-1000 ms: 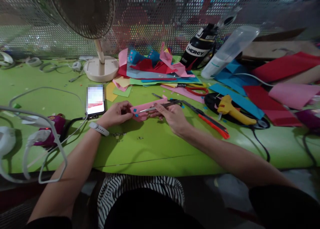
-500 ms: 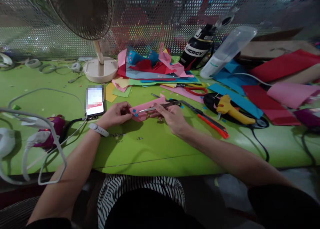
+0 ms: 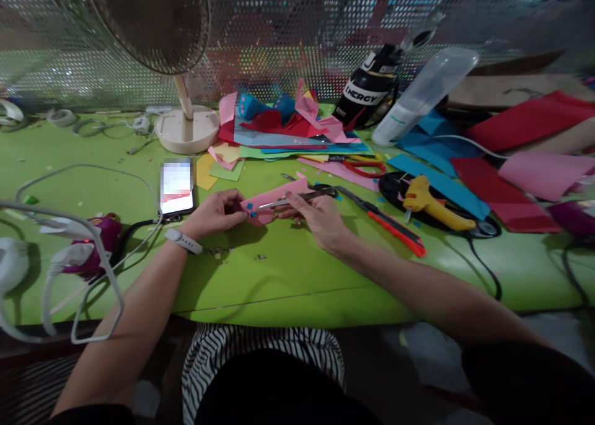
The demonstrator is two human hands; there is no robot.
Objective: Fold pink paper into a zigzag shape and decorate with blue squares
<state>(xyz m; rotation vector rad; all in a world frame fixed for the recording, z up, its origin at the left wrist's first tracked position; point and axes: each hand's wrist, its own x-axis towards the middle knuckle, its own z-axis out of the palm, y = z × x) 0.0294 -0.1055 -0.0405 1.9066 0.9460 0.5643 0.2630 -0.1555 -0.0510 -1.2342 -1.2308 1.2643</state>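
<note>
A pink paper strip [image 3: 274, 197] with small blue squares [image 3: 251, 209] at its left end lies between my hands. My left hand [image 3: 222, 213] pinches that left end between thumb and fingertips. In my right hand [image 3: 320, 217] is a pair of metal tweezers [image 3: 274, 203], pressed between thumb and fingers. Their tips point left and reach the blue squares; whether they grip one I cannot tell. Some right-hand fingers are partly hidden behind the tweezers and paper.
A phone [image 3: 176, 186] lies by my left wrist. To the right are a red-handled utility knife [image 3: 395, 227] and a yellow glue gun [image 3: 434, 205]. Behind stand a fan [image 3: 186, 127], coloured paper [image 3: 288, 127] and a black bottle [image 3: 365, 90]. White cables [image 3: 105, 251] loop at left.
</note>
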